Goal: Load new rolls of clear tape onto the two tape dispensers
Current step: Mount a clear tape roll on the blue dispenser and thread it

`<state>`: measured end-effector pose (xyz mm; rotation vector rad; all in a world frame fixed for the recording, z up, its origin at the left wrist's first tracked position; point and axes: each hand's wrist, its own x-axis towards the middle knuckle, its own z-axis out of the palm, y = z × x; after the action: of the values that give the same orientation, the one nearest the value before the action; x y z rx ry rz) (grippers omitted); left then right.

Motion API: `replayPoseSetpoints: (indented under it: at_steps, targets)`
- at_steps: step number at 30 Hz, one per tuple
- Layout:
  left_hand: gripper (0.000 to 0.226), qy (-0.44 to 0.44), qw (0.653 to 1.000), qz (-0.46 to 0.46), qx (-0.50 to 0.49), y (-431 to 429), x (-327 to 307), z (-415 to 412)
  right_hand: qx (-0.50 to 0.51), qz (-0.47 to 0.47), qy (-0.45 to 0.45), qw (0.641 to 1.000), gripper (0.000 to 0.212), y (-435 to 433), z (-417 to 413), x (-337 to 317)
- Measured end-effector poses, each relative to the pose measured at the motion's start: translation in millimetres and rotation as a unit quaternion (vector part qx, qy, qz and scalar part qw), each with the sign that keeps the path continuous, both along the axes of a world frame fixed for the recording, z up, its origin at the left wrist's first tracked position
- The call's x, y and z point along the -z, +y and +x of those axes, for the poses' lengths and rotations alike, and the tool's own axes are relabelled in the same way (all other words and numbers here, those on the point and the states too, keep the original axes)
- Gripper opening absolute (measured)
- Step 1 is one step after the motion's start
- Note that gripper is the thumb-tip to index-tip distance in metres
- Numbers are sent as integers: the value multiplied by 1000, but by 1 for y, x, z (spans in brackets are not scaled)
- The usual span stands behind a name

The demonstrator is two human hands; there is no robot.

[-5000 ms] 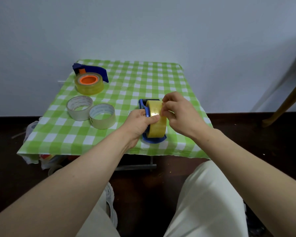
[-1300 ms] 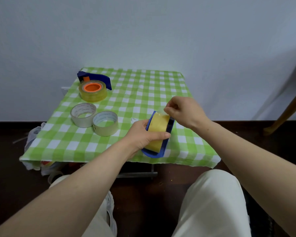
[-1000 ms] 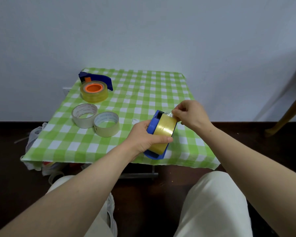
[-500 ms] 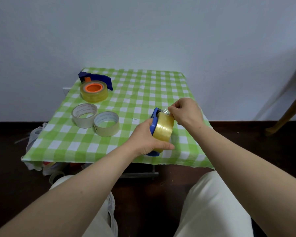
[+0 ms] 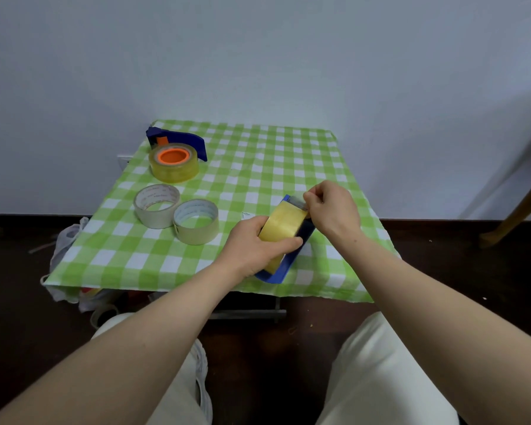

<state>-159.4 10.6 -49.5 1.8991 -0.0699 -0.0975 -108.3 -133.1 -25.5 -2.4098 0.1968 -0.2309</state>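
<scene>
The left hand (image 5: 252, 243) grips the tape roll (image 5: 281, 225) in the blue dispenser (image 5: 288, 259), now tilted rightward. The right hand (image 5: 331, 210) pinches the tape end at the cutter; threading is probably nearly complete.

A green and white checked cloth (image 5: 258, 167) covers the desk in the middle of the frame and hangs a little over its front edge. Behind it, a plain pale wall (image 5: 258, 56) fills the upper half. The floor (image 5: 19, 271) is dark. At the lower left of the desk, a white plastic bag (image 5: 66, 240) lies on the floor. At the right edge of the frame, a slanted wooden leg (image 5: 515, 216) stands on the floor.
</scene>
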Motion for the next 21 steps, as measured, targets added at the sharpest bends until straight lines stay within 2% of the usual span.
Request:
replayPoseSetpoints:
  at_steps: [8, 10, 11, 13, 15, 17, 19, 21]
  targets:
    - [27, 10, 999, -33, -12, 1, 0, -2, 13, -2, -58, 998, 15, -2, 0, -1]
    - [29, 9, 999, -35, -15, -1, 0, -2, 0, 21, -56, 998, 13, -5, 2, 0]
    - [30, 7, 999, -37, -16, -1, 1, -2, -4, 51, -51, 997, 12, -8, 1, 1]
    - [30, 5, 999, -43, -18, -2, 3, -2, -13, 169, -27, 985, 12, -14, -4, 0]
    - [30, 6, 999, -45, -19, 0, 5, -3, -39, 313, 10, 949, 12, -22, -13, -3]
    - [30, 8, 999, -47, -16, 1, 8, -2, -71, 412, 45, 907, 6, -31, -21, -7]
    - [31, 9, 999, -44, -3, 0, 8, -3, -85, 445, 71, 889, 7, -36, -24, -10]
    - [32, 12, 999, -39, 5, -2, 8, -3, -82, 407, 74, 907, 22, -37, -23, -11]
